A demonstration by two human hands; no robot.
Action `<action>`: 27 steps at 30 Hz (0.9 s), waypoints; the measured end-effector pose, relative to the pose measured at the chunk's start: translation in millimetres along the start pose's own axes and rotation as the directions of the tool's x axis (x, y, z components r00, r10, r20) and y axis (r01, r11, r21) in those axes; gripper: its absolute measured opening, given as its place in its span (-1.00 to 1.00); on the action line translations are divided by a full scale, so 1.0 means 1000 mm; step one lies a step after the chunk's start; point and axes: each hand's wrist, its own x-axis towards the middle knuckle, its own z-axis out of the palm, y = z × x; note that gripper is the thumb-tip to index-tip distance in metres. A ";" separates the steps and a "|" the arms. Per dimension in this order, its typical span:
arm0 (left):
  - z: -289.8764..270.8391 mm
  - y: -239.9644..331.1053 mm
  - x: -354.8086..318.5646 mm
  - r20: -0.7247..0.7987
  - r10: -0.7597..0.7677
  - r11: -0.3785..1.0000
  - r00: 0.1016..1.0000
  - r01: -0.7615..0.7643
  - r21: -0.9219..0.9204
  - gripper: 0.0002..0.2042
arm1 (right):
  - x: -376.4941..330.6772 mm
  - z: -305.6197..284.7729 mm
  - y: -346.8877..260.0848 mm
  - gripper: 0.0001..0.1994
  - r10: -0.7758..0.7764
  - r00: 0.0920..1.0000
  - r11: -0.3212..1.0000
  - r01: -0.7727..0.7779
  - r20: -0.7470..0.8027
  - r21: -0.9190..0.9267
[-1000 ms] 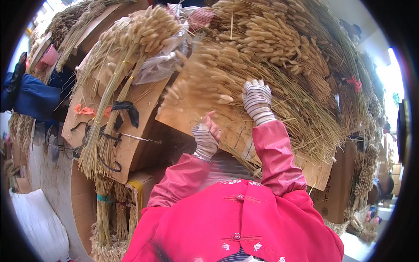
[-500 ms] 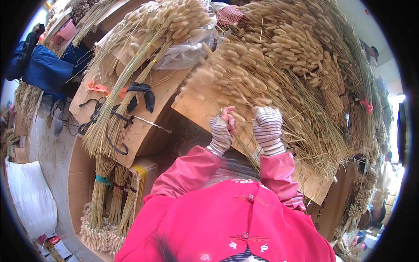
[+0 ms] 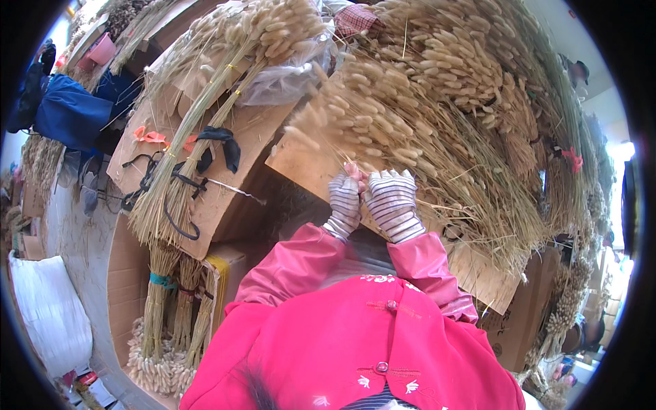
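My left hand (image 3: 344, 199), in a striped fingerless glove, is closed on a few thin stems of dried bunny-tail grass (image 3: 305, 133). Their fluffy heads fan out beyond it to the upper left, smeared by motion. Close against it, my right hand (image 3: 393, 202) in a matching glove has its fingers curled in. What those fingers pinch is hidden behind the back of the hand. Both hands are over the near edge of a brown board (image 3: 301, 164). A large heap of loose bunny-tail grass (image 3: 437, 123) covers the board just beyond and to the right.
Tied grass bunches (image 3: 212, 102) lie on a cardboard box (image 3: 253, 147) at left, beside black straps (image 3: 222, 143). More bunches stand heads down in an open carton (image 3: 126, 287). A clear plastic bag (image 3: 280, 82) lies between box and heap. Someone in blue (image 3: 72, 113) is at far left.
My right hand has moved left, from apart to right beside my left hand. The left hand has barely shifted. The stems seen hanging between my forearms no longer show.
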 end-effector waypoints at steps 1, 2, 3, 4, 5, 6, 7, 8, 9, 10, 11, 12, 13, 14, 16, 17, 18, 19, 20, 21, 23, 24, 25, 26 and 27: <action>0.000 -0.001 0.000 -0.047 -0.026 1.000 0.999 0.027 0.016 -0.72 | 0.000 0.001 -0.002 -0.77 0.002 1.000 1.000 -0.001 0.026 -0.011; -0.001 -0.001 0.001 -0.029 -0.033 0.999 0.999 0.033 -0.004 -0.71 | -0.001 0.001 -0.004 -0.78 0.007 1.000 1.000 -0.007 0.030 -0.020; -0.001 -0.003 0.001 -0.045 -0.055 0.998 0.997 0.055 -0.017 -0.71 | -0.001 0.002 -0.006 -0.81 0.004 1.000 0.999 -0.003 0.015 -0.034; -0.001 -0.005 0.001 -0.035 -0.056 0.998 0.998 0.055 -0.028 -0.70 | -0.001 0.002 -0.009 -0.84 0.002 1.000 0.999 -0.001 0.018 -0.049; -0.003 -0.005 0.001 -0.005 -0.036 0.999 0.999 0.036 -0.012 -0.71 | -0.001 0.001 -0.011 -0.83 0.030 0.995 0.999 -0.028 0.096 -0.026; -0.006 -0.005 0.001 -0.012 -0.062 0.998 0.998 0.063 0.016 -0.68 | -0.001 -0.001 -0.013 -0.83 0.033 0.996 0.998 -0.028 0.088 -0.050; -0.008 -0.005 0.002 0.015 -0.062 0.997 0.998 0.062 0.042 -0.65 | -0.001 -0.004 -0.014 -0.83 0.034 0.996 0.996 -0.028 0.077 -0.081; -0.009 -0.005 0.002 0.044 -0.064 0.996 0.997 0.061 0.068 -0.62 | 0.000 -0.009 -0.016 -0.83 0.052 0.992 0.992 -0.038 0.112 -0.119; -0.009 -0.004 0.003 0.032 -0.081 0.996 0.996 0.080 0.051 -0.63 | 0.001 -0.015 -0.017 -0.81 0.056 0.990 0.988 -0.037 0.131 -0.147; -0.009 -0.004 0.003 0.052 -0.043 0.997 0.998 0.040 0.062 -0.67 | 0.002 -0.022 -0.018 -0.81 0.075 0.986 0.991 -0.058 0.147 -0.118; -0.008 -0.003 0.003 0.058 -0.028 0.997 0.998 0.024 0.075 -0.70 | 0.005 -0.029 -0.019 -0.81 0.080 0.985 0.993 -0.066 0.153 -0.097; -0.006 -0.001 0.003 0.060 -0.018 0.996 0.998 0.012 0.092 -0.74 | 0.008 -0.035 -0.019 -0.81 0.074 0.990 0.995 -0.065 0.123 -0.074; -0.003 0.000 0.001 0.155 0.209 0.909 0.965 -0.251 0.332 -0.76 | 0.013 -0.040 -0.020 -0.82 0.061 0.998 0.995 -0.063 -0.022 -0.075; 0.001 0.003 0.000 0.234 0.423 0.700 0.875 -0.480 0.528 -0.78 | 0.017 -0.043 -0.018 -0.82 0.068 0.998 0.997 -0.068 -0.003 -0.029; 0.009 0.005 -0.005 0.070 0.040 0.995 0.997 -0.033 -0.092 -0.80 | 0.032 -0.041 -0.016 -0.82 0.093 0.995 0.994 -0.091 -0.022 0.057; 0.009 0.009 -0.006 0.137 -0.012 0.995 0.991 0.026 -0.098 -0.82 | 0.036 -0.037 -0.013 -0.83 0.123 0.992 0.983 -0.121 -0.012 0.138; 0.009 0.012 -0.007 0.194 -0.036 0.993 0.980 0.056 -0.102 -0.82 | 0.040 -0.033 -0.011 -0.83 0.130 0.991 0.961 -0.130 0.019 0.244; 0.009 0.013 -0.009 0.159 -0.045 0.997 0.986 0.054 -0.055 -0.81 | 0.042 -0.028 -0.008 -0.85 0.133 0.991 0.923 -0.135 0.029 0.360; 0.008 0.014 -0.009 0.187 -0.033 0.999 0.982 0.040 -0.034 -0.81 | 0.042 -0.023 -0.005 -0.86 0.131 0.991 0.857 -0.122 0.018 0.500; 0.006 0.015 -0.010 0.207 -0.021 1.000 0.978 0.025 -0.015 -0.80 | 0.041 -0.019 -0.005 -0.86 0.127 0.991 0.846 -0.091 -0.032 0.525; 0.002 0.013 -0.009 0.215 0.000 0.998 0.977 -0.012 0.057 -0.78 | 0.039 -0.015 -0.003 -0.86 0.157 0.985 0.821 -0.093 -0.066 0.564; 0.000 0.012 -0.008 0.228 0.006 0.998 0.974 -0.021 0.061 -0.79 | 0.037 -0.015 -0.002 -0.86 0.179 0.981 0.804 -0.105 -0.071 0.586; -0.001 0.010 -0.006 0.259 0.012 0.997 0.966 -0.030 0.066 -0.80 | 0.036 -0.016 -0.002 -0.85 0.197 0.979 0.782 -0.123 -0.055 0.611; -0.002 0.009 -0.005 0.289 0.018 0.997 0.957 -0.040 0.071 -0.80 | 0.036 -0.018 -0.002 -0.85 0.225 0.973 0.790 -0.154 -0.047 0.593; -0.001 0.007 -0.005 0.269 0.079 0.985 0.960 -0.117 0.127 -0.80 | 0.035 -0.019 -0.001 -0.85 0.248 0.969 0.791 -0.192 -0.018 0.581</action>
